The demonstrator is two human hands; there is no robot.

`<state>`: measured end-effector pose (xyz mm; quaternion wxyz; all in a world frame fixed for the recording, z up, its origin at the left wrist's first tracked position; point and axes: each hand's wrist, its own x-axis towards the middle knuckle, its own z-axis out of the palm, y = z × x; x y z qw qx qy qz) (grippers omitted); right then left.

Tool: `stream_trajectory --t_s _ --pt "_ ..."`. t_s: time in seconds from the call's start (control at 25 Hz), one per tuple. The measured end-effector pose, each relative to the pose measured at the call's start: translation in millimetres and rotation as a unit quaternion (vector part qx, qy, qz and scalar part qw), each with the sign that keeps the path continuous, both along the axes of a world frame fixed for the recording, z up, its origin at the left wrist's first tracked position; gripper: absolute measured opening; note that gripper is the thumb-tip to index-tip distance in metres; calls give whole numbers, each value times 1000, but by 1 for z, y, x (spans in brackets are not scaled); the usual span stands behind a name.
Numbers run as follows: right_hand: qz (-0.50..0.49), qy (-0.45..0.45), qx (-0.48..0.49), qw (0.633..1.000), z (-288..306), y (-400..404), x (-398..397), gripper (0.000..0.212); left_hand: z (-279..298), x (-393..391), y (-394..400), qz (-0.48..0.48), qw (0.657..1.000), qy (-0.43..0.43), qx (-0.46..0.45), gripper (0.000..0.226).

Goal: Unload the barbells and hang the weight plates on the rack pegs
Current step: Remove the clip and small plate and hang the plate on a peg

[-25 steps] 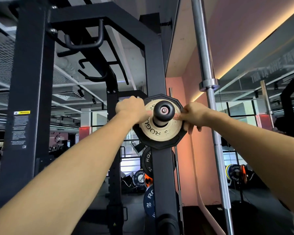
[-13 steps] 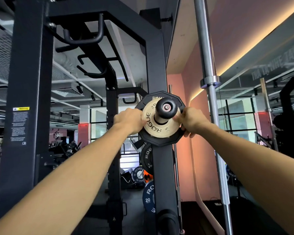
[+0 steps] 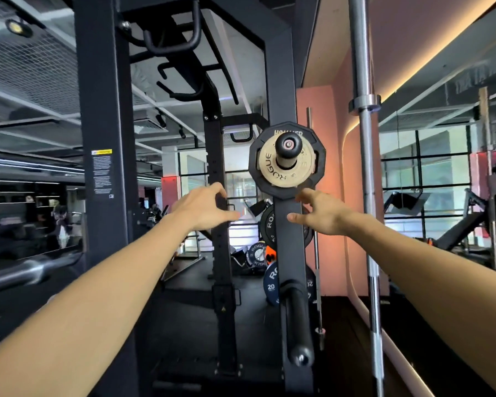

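Now both hands' fingers loose, empty, left hand (image 3: 204,209), right hand (image 3: 322,214), plate text (image 3: 288,133) half-hidden.

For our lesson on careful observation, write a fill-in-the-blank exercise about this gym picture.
1. The tan plate hangs on the top peg in front of a ____ plate.
2. The word printed on the tan plate is ____.
3. The left hand and right hand hold ____.
4. The blue plate lower down shows the number ____.

Missing words: black; ROGUE; nothing; 20
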<state>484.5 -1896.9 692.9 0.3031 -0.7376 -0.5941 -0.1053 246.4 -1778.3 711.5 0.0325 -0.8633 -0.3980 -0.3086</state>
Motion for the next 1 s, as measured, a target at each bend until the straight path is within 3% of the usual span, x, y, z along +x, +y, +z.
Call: stream_trajectory --t_s 0.24,0.52,0.68,1.0 --pt "39 30 -45 998 -65 -25 -57 66 -60 -71 -47 27 996 -1 -82 60" --pt "110 80 -172 976 -213 -46 -156 58 -205 -169 -92 93 971 37 -216 66" --pt "130 120 -277 944 -329 -67 -215 57 -327 -235 -135 137 929 38 -343 67" --pt "173 156 -500 834 -511 -113 -346 66 -521 -373 -235 216 809 47 -545 68"
